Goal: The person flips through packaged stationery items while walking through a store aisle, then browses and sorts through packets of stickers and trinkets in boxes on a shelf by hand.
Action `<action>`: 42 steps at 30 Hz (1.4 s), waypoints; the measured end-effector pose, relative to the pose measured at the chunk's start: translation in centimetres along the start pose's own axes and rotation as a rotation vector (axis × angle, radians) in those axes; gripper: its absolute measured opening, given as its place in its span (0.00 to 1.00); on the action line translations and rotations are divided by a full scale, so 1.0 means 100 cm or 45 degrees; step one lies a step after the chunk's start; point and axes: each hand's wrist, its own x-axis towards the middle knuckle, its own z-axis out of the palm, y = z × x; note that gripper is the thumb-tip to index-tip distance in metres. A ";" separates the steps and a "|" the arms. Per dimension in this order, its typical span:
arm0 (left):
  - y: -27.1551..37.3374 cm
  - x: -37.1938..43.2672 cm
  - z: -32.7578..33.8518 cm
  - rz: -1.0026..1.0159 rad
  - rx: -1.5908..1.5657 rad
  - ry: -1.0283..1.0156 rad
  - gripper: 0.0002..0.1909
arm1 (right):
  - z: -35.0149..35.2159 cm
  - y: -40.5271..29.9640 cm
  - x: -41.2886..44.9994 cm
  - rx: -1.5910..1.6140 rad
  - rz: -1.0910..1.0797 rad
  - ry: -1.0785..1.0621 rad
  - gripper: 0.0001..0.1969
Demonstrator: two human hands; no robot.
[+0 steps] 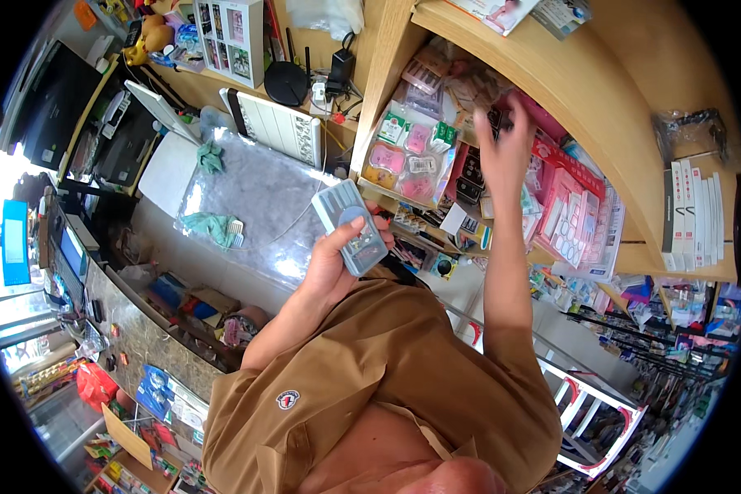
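My left hand (330, 256) holds a translucent blue-grey plastic case (338, 199) in front of my chest, thumb across its face. Small items show through its lid, too small to name. My right hand (507, 151) reaches into a wooden shelf compartment, thumb and fingers apart, with nothing seen in it. It is slightly blurred. Left of it stands an open box holding pink plastic cases (387, 159) and small green-and-white boxes (393, 128). Dark packages (469, 176) lie beside my right wrist. Beyond the fingers is a crumpled clear plastic bag (472, 89); whether they touch it I cannot tell.
The curved wooden shelf edge (531, 52) arches over my right hand. Pink boxed sets (568, 225) lie right of my forearm. White boxes (685, 216) stand farther right. At left are a plastic-covered grey bed surface (265, 185) and a stone-patterned counter (154, 346). A white stepladder (583, 414) stands lower right.
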 end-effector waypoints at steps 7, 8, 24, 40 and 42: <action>-0.011 0.010 0.000 -0.174 0.291 -0.078 0.27 | 0.089 0.052 0.112 -0.553 -0.192 -0.147 0.34; -0.013 0.012 0.000 -0.240 0.321 -0.060 0.26 | 0.086 0.091 0.126 -0.321 -0.106 -0.152 0.32; -0.032 0.031 -0.012 -0.058 0.372 -0.079 0.29 | -0.058 0.178 -0.003 2.263 1.054 -0.157 0.24; -0.025 0.006 0.023 -0.107 1.141 -0.338 0.29 | -0.062 0.153 -0.037 1.651 0.914 -0.266 0.29; -0.023 0.009 0.055 -0.051 0.985 -0.330 0.29 | -0.061 0.150 -0.030 1.528 0.786 -0.358 0.31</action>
